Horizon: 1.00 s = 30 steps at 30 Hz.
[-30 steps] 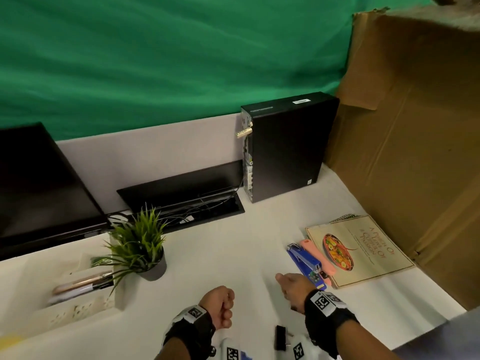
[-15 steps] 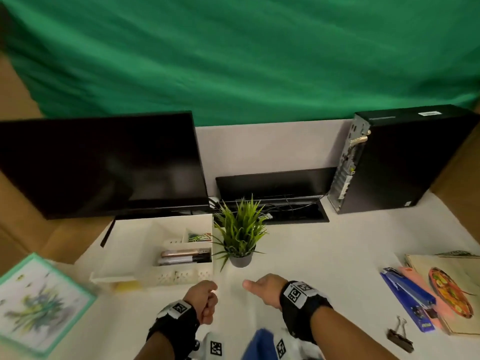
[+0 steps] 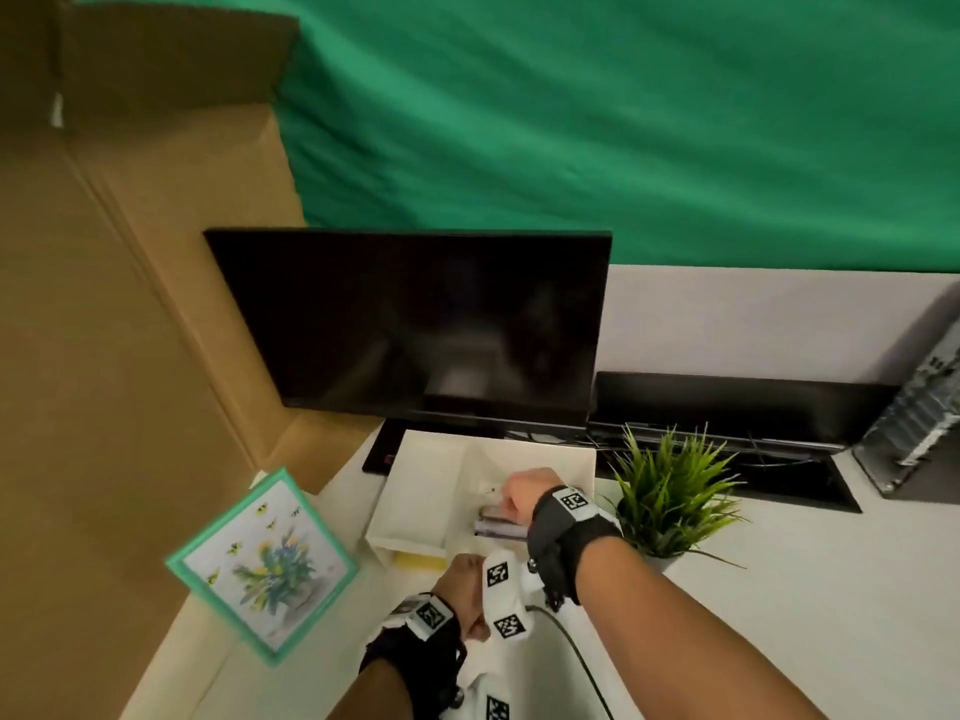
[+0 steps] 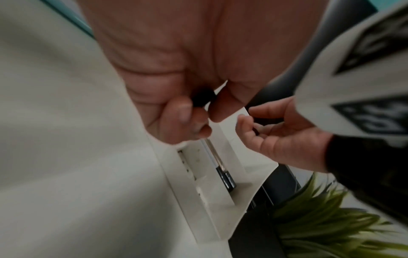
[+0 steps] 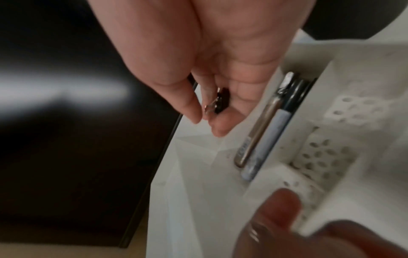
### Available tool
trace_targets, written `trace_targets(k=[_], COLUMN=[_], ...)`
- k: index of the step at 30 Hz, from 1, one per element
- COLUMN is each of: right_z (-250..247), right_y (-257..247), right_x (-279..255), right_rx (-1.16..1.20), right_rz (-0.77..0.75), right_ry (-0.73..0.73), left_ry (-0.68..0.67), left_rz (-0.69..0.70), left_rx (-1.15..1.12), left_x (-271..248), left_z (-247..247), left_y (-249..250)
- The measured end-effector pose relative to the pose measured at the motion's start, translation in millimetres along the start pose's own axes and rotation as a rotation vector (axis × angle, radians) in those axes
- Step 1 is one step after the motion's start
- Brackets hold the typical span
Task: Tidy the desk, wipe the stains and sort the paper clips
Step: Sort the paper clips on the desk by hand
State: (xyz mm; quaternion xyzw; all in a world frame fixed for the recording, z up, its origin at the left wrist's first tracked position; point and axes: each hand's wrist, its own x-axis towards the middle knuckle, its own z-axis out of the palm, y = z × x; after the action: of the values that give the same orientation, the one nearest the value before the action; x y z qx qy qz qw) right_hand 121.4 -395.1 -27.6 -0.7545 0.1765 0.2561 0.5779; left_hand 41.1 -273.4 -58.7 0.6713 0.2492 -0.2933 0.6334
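Note:
A white desk organiser (image 3: 415, 511) stands in front of the monitor. My right hand (image 3: 519, 491) hovers over its back compartment and pinches a black binder clip (image 5: 218, 103) with silver handles between thumb and fingers (image 5: 207, 122). Two pens (image 5: 260, 132) lie in the long slot beside it. My left hand (image 3: 467, 589) is curled at the organiser's near edge, and a small black thing (image 4: 203, 97), likely another clip, shows inside its curled fingers (image 4: 185, 111). The organiser's pen slot (image 4: 223, 172) appears below that hand.
A black monitor (image 3: 415, 324) stands behind the organiser, with a potted plant (image 3: 670, 501) to the right. A green-framed flower picture (image 3: 260, 563) leans at the left, near cardboard walls. Something yellow (image 3: 421, 561) lies by the organiser's front. A computer case (image 3: 919, 423) is at far right.
My view swung left from the stapler and book to the organiser. The right hand moved forward over the organiser with the clip; the left hand stayed curled near its front.

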Motion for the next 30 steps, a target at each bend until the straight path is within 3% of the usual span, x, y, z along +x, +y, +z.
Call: trace_targets(k=[5,10,15,18,20,22,24,27,30], right_z=[-3.9,-11.3,-13.3,-13.3,-16.8,-22.0,-27.6,-39.3,-56.0], right_y=[-8.0,16.2,52.7,76.7,92.2,107.8,121.2,137.9,149.7], right_x=[12.5,-0.1,-24.3,-33.1,-39.9,-48.3,-56.7,-66.0,-79.2], right_rx=[-0.148,-0.097,-0.22,-0.258,-0.239,-0.262,-0.277,-0.267,-0.175], right_rz=[-0.057,-0.068,-0.133,-0.095,-0.042,-0.005,0.039,0.105,0.151], right_ry=[0.157,0.21,0.227,0.201,0.163,0.131,0.106,0.093,0.122], left_ry=[-0.06,-0.004,0.082,0.071,-0.014,-0.038,-0.019,-0.091,-0.196], left_rz=[0.05,0.086,0.112,0.09,-0.025,0.014,0.176,-0.001,-0.096], left_rx=[0.095,0.052,0.09,-0.006,-0.256,-0.204,-0.032,-0.021,0.326], left_x=[2.0,18.5,41.9,49.4,58.3,64.1,54.1,40.4,26.4], left_z=[-9.5,3.4,16.1,17.5,15.7,19.7,24.4,40.6,62.1], left_y=[14.5,33.2,61.2,81.7,90.3,92.3,87.3,65.6,26.6])
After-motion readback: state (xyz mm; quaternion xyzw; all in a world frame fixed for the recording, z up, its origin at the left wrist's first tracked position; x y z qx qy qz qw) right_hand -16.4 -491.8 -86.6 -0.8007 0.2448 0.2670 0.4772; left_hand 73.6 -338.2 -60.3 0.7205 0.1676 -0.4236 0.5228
